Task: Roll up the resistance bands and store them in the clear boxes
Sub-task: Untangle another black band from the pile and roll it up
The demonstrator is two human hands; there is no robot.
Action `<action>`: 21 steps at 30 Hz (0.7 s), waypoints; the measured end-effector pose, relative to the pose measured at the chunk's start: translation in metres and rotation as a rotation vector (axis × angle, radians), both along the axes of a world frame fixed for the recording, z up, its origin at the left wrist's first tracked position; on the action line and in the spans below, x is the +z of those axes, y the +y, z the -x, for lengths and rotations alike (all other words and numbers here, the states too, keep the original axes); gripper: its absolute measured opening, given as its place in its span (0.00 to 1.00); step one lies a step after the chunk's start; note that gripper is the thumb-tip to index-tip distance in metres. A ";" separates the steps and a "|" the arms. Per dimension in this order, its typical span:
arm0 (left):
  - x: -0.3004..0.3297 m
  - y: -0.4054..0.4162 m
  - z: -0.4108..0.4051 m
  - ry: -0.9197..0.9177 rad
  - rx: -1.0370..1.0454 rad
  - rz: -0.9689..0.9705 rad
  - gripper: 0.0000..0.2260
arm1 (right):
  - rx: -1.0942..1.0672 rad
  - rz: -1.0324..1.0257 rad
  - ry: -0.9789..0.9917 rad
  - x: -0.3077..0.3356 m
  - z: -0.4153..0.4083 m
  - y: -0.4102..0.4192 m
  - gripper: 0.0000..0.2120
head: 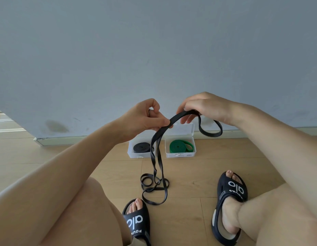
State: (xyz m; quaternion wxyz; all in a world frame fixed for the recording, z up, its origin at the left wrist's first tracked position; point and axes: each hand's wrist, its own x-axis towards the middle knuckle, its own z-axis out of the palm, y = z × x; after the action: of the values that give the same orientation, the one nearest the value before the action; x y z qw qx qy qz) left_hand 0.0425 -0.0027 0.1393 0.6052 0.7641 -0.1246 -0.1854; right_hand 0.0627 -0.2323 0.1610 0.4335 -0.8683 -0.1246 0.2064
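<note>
The left hand [147, 118] pinches a long black resistance band [155, 157] with thumb and finger. The right hand [205, 107] curls its fingers round the same band – a small loop hangs under it. The rest trails down onto the wooden floor [186, 173]. By the wall sit 2 clear boxes – the left box [132, 154] holds a rolled black band [141, 147], the right box [180, 155] a rolled green band [180, 146].

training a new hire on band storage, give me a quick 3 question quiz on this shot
1. True or false: the green band lies rolled in the right clear box.
2. Which hand pinches the long black band where it starts hanging to the floor? A left B right
3. Fill in: the left clear box holds a rolled ____ band.

Key: 1 true. 2 A, the left hand; the right hand grips the band's upper end. 3 black, the rolled black band.
</note>
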 end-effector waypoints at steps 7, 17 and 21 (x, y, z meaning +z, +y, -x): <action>0.000 -0.002 0.000 0.038 -0.029 -0.030 0.14 | 0.064 0.268 -0.282 -0.001 -0.003 0.005 0.12; -0.002 -0.005 -0.001 0.099 -0.072 0.022 0.08 | 0.113 0.018 0.056 -0.011 0.011 0.038 0.16; 0.000 -0.004 -0.001 0.141 -0.093 0.039 0.05 | 0.057 -0.017 0.054 -0.006 0.007 0.035 0.11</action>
State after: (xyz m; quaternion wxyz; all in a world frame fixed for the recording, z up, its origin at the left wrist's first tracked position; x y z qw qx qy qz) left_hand 0.0438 -0.0064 0.1391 0.6179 0.7306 -0.1207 -0.2642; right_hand 0.0560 -0.1973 0.1547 0.4382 -0.8547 -0.1393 0.2408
